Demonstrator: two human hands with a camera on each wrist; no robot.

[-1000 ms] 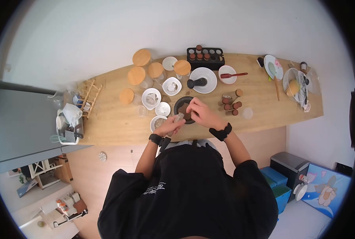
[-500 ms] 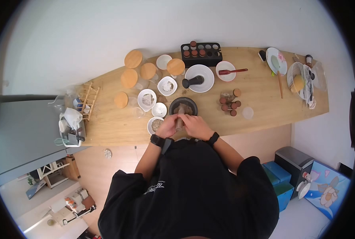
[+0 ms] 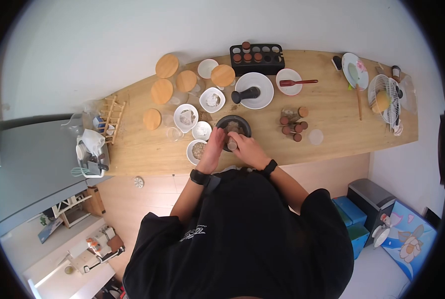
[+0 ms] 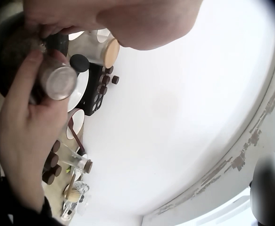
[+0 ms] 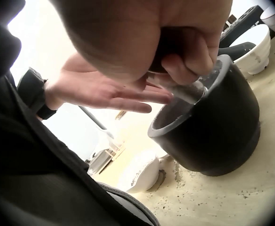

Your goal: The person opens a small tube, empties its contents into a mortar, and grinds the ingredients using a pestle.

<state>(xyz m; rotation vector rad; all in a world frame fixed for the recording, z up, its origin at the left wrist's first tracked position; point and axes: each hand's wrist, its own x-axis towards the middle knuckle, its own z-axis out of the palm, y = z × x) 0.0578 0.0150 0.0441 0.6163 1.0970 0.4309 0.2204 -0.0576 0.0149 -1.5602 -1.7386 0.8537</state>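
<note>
A small clear glass vial [image 3: 232, 145] is gripped by my right hand [image 3: 251, 152] over the dark mortar [image 3: 247, 124], tilted with its base toward me. In the right wrist view, the vial's clear end [image 5: 192, 92] lies at the rim of the mortar [image 5: 213, 129], and the fingers curl round it. My left hand [image 3: 212, 150] is beside the vial on the left, its fingers straight. Brownish material is visible inside the mortar. The left wrist view shows the vial's round base [image 4: 61, 82] between the right hand's thumb and fingers.
Left of the mortar are white bowls [image 3: 201, 130] with powders and seeds, and wooden-lidded jars [image 3: 161, 91]. Behind stand a white bowl [image 3: 265, 99] with a black pestle [image 3: 246, 94] and a black rack [image 3: 270, 70]. Corked vials [image 3: 292, 128] lie to the right.
Half a second ago both hands were together at the vial; the left hand has since moved off it to the left and straightened its fingers. The right hand still holds the vial.
</note>
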